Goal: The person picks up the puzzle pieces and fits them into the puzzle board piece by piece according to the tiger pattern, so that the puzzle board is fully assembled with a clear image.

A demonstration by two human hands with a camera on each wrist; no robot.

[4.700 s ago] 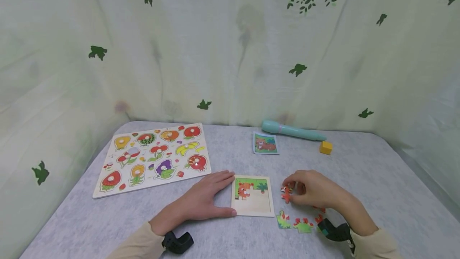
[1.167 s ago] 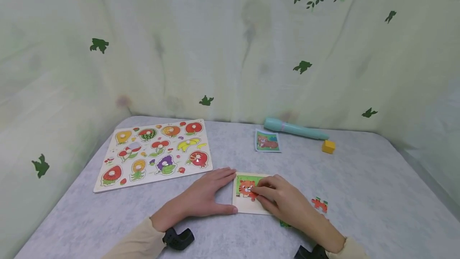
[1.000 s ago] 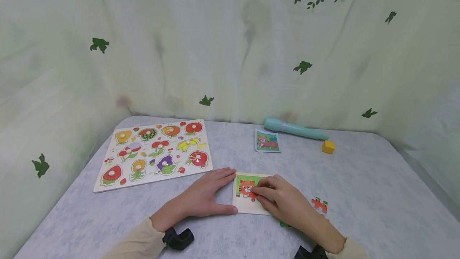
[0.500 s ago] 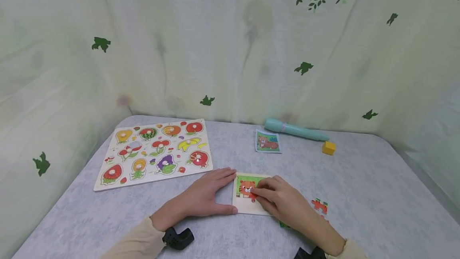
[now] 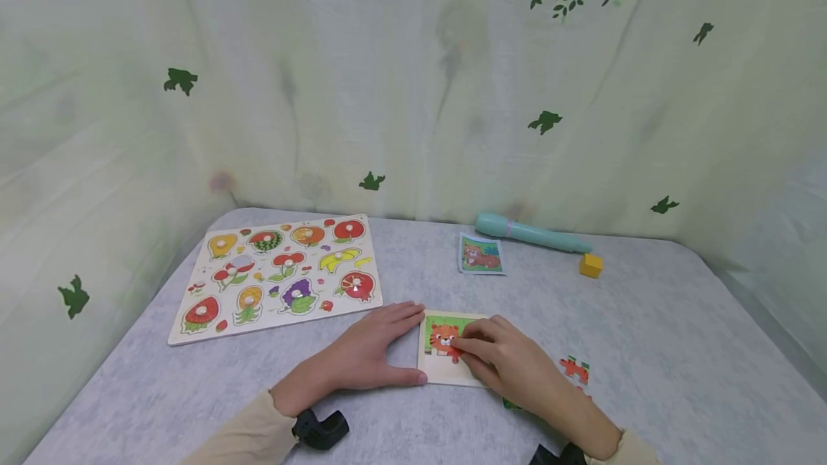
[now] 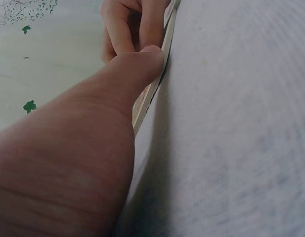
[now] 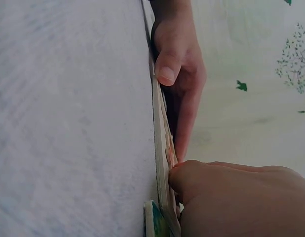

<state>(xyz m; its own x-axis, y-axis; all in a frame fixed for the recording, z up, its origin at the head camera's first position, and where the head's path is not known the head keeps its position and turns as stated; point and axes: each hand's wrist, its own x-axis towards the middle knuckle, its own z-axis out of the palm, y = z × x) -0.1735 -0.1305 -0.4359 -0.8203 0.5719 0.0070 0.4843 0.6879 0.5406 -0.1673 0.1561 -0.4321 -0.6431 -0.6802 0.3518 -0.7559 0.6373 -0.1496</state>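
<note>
White board with fruit pictures (image 5: 271,316) lies flat at far left of the worktop (image 5: 678,336), skewed, pegs showing on some fruits. Next, a beige sleeve (image 5: 242,429) with a black wrist mount (image 5: 321,429), then the left hand (image 5: 371,350): palm down, fingers extended, thumb spread apart from them, bracing the near and far left corners of the puzzle tray (image 5: 439,373). Left wrist view has that thumb on the tray's rim. Tray sits flat between both hands, tiger face (image 5: 442,336) and green background in its upper part, bare wood along the bottom. Orange piece (image 5: 454,356) is just below the face, within the tray, pinched by thumb and index of the right hand (image 5: 507,359), which hides the tray's right side. Behind it: bear card (image 5: 481,255), then teal pen (image 5: 536,234). Green piece (image 5: 511,403) pokes out under the right hand, mostly hidden. Further right, loose orange-and-green piece (image 5: 575,369) on the worktop; yellow block (image 5: 590,265) near the pen tip.
</note>
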